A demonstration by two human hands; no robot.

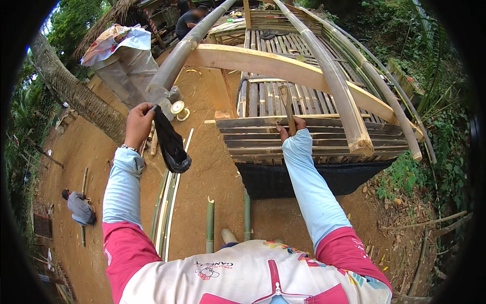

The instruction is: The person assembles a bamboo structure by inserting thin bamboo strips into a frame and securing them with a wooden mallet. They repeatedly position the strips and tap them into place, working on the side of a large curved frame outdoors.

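My left hand (137, 126) is closed on the gathered top of a black plastic bag (168, 139), which hangs down with a bulge at its bottom. It is beside the near end of a thick bamboo pole (186, 46). My right hand (292, 128) is closed around a wooden handle (287, 105) that points up and away; whatever is at the handle's other end cannot be made out. That hand is over the front edge of a bamboo-slat platform (309, 137), and I cannot tell whether it touches the slats.
A curved wooden beam (263, 62) crosses under bamboo poles, including one at the right (331, 76). Black sheeting (283, 180) hangs below the platform. Upright bamboo posts (210, 225) stand near my feet. Long strips (169, 207) lie at left. One person (81, 206) sits lower left; another (190, 23) is at the back.
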